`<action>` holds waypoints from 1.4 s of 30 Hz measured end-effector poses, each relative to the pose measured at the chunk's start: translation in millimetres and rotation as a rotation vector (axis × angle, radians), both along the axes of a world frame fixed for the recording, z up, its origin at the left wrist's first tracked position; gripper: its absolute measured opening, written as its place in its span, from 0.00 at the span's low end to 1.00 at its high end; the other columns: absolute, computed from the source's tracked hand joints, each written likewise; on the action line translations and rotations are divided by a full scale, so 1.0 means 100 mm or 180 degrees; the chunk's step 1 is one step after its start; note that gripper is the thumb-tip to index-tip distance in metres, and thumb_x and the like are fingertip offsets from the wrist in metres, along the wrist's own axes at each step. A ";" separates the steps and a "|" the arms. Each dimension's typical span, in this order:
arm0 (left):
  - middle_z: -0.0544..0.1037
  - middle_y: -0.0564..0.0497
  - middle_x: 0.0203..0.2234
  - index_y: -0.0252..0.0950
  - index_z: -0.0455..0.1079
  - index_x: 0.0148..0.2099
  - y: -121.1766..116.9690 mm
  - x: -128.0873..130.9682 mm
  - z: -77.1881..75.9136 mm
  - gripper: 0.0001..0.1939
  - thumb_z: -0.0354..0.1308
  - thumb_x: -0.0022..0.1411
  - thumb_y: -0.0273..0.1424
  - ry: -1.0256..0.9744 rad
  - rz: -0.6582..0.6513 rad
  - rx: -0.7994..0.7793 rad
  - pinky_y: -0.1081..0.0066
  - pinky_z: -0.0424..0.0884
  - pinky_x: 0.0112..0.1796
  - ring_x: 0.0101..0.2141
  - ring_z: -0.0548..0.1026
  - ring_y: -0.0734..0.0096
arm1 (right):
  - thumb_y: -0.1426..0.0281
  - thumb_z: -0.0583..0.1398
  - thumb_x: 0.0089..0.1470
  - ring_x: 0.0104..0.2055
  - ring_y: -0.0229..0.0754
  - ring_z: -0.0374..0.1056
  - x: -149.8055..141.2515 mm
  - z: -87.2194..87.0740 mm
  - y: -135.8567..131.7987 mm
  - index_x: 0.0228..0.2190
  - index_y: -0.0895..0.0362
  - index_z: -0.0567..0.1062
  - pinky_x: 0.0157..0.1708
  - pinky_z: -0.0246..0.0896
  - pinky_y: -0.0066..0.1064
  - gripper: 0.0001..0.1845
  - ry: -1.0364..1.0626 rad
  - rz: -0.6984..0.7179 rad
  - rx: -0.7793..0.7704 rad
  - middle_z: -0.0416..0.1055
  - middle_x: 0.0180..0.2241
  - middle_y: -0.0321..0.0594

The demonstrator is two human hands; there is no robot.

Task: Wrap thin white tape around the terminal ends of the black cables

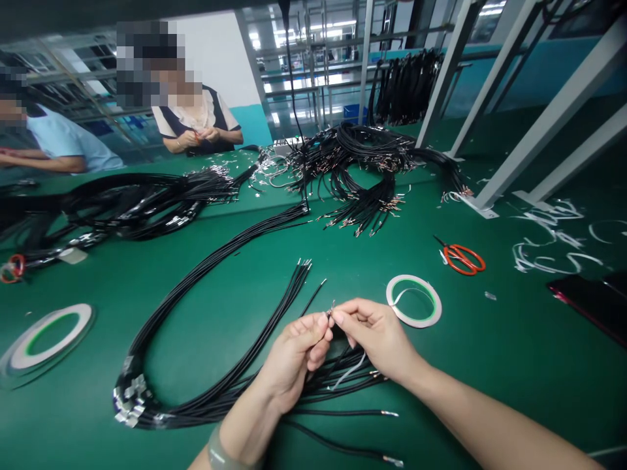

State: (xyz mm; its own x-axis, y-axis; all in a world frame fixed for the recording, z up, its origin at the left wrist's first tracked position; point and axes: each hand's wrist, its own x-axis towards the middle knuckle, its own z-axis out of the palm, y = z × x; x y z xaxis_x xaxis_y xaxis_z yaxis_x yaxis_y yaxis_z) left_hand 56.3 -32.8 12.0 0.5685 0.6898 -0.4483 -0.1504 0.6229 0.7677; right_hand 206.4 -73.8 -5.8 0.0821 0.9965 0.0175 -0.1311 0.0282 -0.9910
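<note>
Near the middle of the table, my left hand [296, 356] pinches the end of a black cable between thumb and fingers. My right hand [375, 333] meets it there, its thumb and forefinger closed on the thin bare wires [332, 308] at the tip. A looped bundle of black cables [169, 303] curves round to the left, bound with clear tape [131, 401] at its bend. Its loose ends fan out beneath and beside my hands, some with bare metal tips. A thin white strip [350, 373] hangs below my right hand.
A tape roll [432, 314] and orange-handled scissors [465, 260] lie right of my hands; another roll [81, 329] lies left. Cable heaps [362, 140] cover the far side. Grey metal posts [543, 124] rise at right, near white scraps [548, 245]. Two people [198, 127] sit opposite.
</note>
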 end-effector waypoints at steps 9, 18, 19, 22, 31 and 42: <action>0.59 0.62 0.10 0.31 0.68 0.28 -0.03 0.03 -0.01 0.13 0.59 0.61 0.34 -0.0260 -0.0352 0.0094 0.82 0.44 0.14 0.12 0.47 0.87 | 0.66 0.62 0.55 0.22 0.31 0.61 0.08 -0.01 0.03 0.29 0.57 0.76 0.24 0.54 0.23 0.07 0.0646 0.0366 -0.0212 0.70 0.21 0.32; 0.73 0.54 0.17 0.31 0.73 0.34 -0.01 0.02 -0.02 0.10 0.60 0.60 0.35 0.0816 -0.0058 0.1574 0.77 0.65 0.25 0.19 0.69 0.79 | 0.66 0.61 0.57 0.32 0.37 0.70 0.32 0.04 0.11 0.33 0.55 0.76 0.35 0.62 0.26 0.06 -0.0272 -0.0795 0.0231 0.75 0.28 0.35; 0.73 0.53 0.19 0.31 0.74 0.34 -0.02 0.02 -0.03 0.10 0.60 0.59 0.35 0.0920 -0.0026 0.1697 0.77 0.65 0.25 0.20 0.70 0.78 | 0.66 0.61 0.57 0.32 0.37 0.71 0.35 0.05 0.11 0.34 0.55 0.75 0.35 0.63 0.26 0.06 -0.0323 -0.0916 0.0235 0.75 0.28 0.35; 0.73 0.52 0.25 0.33 0.76 0.34 -0.05 0.02 -0.08 0.08 0.61 0.58 0.34 0.1159 0.0263 0.2202 0.76 0.66 0.23 0.21 0.72 0.76 | 0.66 0.61 0.57 0.31 0.37 0.72 0.36 0.10 0.07 0.36 0.55 0.74 0.34 0.64 0.27 0.06 -0.0343 -0.0929 0.0209 0.76 0.27 0.35; 0.75 0.50 0.25 0.36 0.78 0.35 -0.11 0.04 -0.10 0.05 0.60 0.58 0.28 0.1531 0.0493 0.3437 0.74 0.65 0.26 0.26 0.71 0.73 | 0.68 0.64 0.54 0.37 0.38 0.71 0.16 0.10 -0.03 0.41 0.54 0.70 0.37 0.64 0.28 0.12 0.0105 -0.0376 0.0017 0.74 0.32 0.36; 0.70 0.55 0.14 0.31 0.73 0.27 -0.09 0.08 0.00 0.13 0.63 0.56 0.36 0.0556 0.0254 0.0865 0.81 0.57 0.16 0.13 0.62 0.85 | 0.74 0.62 0.54 0.32 0.37 0.71 0.09 0.04 -0.01 0.44 0.51 0.67 0.34 0.65 0.30 0.16 0.0443 -0.0181 0.0372 0.75 0.31 0.35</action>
State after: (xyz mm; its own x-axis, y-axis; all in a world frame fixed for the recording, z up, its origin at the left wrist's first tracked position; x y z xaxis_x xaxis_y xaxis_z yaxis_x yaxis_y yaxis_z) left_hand 64.3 -41.9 12.2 0.4387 0.8367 -0.3278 -0.0418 0.3834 0.9226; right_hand 215.5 -75.0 -1.8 0.1479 0.9820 0.1174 -0.2615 0.1534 -0.9529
